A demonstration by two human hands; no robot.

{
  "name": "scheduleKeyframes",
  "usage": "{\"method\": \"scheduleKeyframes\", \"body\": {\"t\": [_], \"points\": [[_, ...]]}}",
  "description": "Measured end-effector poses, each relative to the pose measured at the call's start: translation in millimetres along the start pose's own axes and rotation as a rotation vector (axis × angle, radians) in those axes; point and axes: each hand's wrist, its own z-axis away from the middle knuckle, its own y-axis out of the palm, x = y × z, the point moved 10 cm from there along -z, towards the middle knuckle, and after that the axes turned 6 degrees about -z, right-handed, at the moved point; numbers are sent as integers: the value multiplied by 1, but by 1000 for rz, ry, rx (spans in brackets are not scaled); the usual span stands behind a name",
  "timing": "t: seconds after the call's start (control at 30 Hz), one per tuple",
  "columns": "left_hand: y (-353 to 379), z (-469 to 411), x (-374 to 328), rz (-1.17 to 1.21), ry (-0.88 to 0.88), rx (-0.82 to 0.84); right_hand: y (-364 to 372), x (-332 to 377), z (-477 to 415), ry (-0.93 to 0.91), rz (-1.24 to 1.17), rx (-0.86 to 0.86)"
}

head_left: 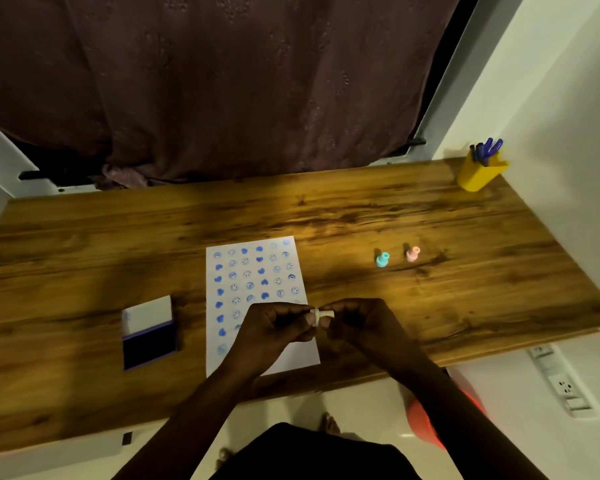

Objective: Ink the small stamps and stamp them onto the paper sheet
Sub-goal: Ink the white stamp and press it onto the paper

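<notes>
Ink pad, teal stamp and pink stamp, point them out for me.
ink pad (148, 348), head view, on its dark ink surface
teal stamp (382, 259), head view, on its body
pink stamp (412, 254), head view, on its body

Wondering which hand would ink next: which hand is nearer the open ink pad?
Left. The left hand is over the paper sheet, just right of the ink pad; the right hand is farther right. Both hold the white stamp.

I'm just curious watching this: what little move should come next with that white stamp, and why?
Probably carry the white stamp, held between both hands above the paper sheet, left to the open ink pad and press it there. The sheet's lower right part looks unstamped, and a stamp needs ink first.
</notes>
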Motion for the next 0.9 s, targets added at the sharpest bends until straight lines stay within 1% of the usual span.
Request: {"method": "scheduleKeyframes", "body": {"t": [0.1,0.23,0.3,0.33,0.4,0.43,0.5,0.57,0.67,0.83,0.9], "points": [[13,-9,8,-4,-22,-11,-17,-8,1,44,16,-11],[36,-25,18,-36,-45,-23,-46,-12,-4,25,76,-14],[47,-33,23,-68,-57,-19,-62,-15,-9,28,143,-17],[52,-38,26,-98,-65,-27,-72,-17,-13,18,215,-30],[57,-46,35,-133,-112,-65,-94,-20,-23,-21,454,-89],[58,-49,40,-126,-148,-87,-102,-21,-28,-37,582,-123],[59,-51,49,-93,-210,-123,-111,-28,-38,-51,751,-145],[58,-52,56,-71,-243,-146,-114,-39,-49,-45,886,-122],[57,-52,60,-80,-244,-164,-106,-54,-60,-55,1013,-24],[57,-51,67,-85,-259,-189,-99,-59,-62,-139,1079,16],[56,-52,69,-87,-267,-209,-98,-60,-63,-119,1087,47]]}}
